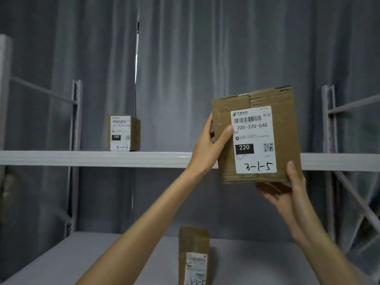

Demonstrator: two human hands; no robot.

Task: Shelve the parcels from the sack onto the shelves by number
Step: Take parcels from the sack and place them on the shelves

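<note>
I hold a brown cardboard parcel (pixel 285 132) up in front of the upper shelf (pixel 92 159), right of centre. Its white label reads 220 and the handwritten number 3-1-5. My left hand (pixel 207 147) grips its left side, thumb on the front face. My right hand (pixel 285 190) supports it from below, thumb up against the front lower right corner. A smaller parcel (pixel 124 133) marked 150 and 3-1-3 stands on the upper shelf to the left. Another parcel (pixel 193 256) stands upright on the lower shelf (pixel 82 256).
White metal shelf uprights stand at the left (pixel 75 116) and the right (pixel 329 120). A grey curtain (pixel 195 58) hangs behind the shelving. The upper shelf has bare room between the small parcel and the one in my hands.
</note>
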